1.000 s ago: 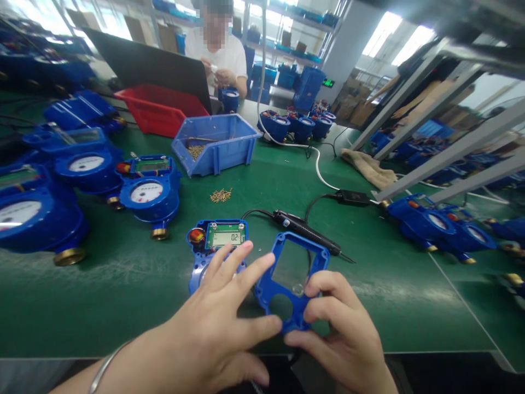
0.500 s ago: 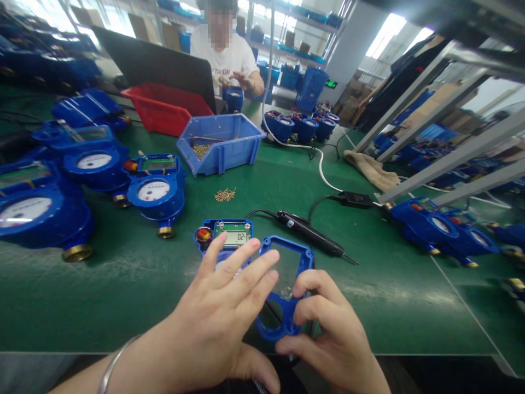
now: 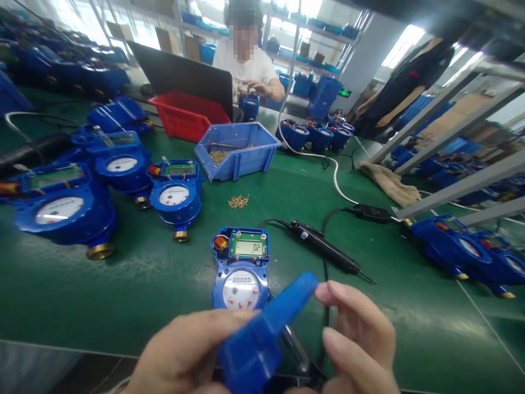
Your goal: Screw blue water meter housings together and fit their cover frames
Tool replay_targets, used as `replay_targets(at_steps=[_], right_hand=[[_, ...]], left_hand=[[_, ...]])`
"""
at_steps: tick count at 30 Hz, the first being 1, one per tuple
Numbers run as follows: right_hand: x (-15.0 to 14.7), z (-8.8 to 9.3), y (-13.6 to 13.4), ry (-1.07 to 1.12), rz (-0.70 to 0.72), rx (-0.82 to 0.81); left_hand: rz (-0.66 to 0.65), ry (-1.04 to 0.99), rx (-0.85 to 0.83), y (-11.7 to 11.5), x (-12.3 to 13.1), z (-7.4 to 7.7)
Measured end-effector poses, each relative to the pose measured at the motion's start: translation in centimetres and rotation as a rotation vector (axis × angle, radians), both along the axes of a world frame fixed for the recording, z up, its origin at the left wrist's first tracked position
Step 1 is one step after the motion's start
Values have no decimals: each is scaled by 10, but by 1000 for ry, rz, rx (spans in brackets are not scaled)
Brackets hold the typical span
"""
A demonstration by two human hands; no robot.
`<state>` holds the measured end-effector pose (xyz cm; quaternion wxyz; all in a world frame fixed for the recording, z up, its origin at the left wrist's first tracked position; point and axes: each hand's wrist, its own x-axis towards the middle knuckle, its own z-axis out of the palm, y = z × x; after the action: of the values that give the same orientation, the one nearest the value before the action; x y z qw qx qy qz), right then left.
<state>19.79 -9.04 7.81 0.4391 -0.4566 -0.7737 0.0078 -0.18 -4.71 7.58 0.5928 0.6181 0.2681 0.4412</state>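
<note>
One blue cover (image 3: pixel 250 350) is tilted between the two hands, over the table's (image 3: pixel 143 284) near edge, its narrow end raised rightward. The left hand (image 3: pixel 184 347), low and curled, has its grip around the cover. The right hand (image 3: pixel 361 334) bends its fingers, spread apart, one tip at the raised end; whether its grip holds, I cannot tell. Just beyond lies one opened meter (image 3: pixel 241 268). Farther out: one screwdriver (image 3: pixel 326 246), one screw heap (image 3: pixel 238 202), one blue bin (image 3: pixel 256 158), one red bin (image 3: pixel 180 117).
</note>
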Motion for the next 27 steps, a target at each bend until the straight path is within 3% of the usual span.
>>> replay_targets(at_steps=[3,6,8,10,13,15,17,22,27], right_hand=[[-8,-10,10,-205,15,-11],[-14,-13,16,-275,43,-50],[-14,-12,19,-260,71,-59],[-12,-9,23,-221,95,-129],[-5,-4,36,-100,33,-246],[1,0,49,-17,-54,-261],[5,2,64,50,-95,-258],[1,1,92,65,2,-345],[-11,-3,104,-70,125,-483]], left_hand=[[-79,-249,-496,3,-1,-3],[-68,-288,-638,8,-2,-9],[-22,-223,-549,12,-5,-12],[102,-74,-313,20,-10,-16],[540,217,7,41,-13,-24],[752,261,5,58,-10,-33],[709,162,-83,75,-5,-42],[304,61,-317,93,5,-67],[196,-202,-562,89,8,-81]])
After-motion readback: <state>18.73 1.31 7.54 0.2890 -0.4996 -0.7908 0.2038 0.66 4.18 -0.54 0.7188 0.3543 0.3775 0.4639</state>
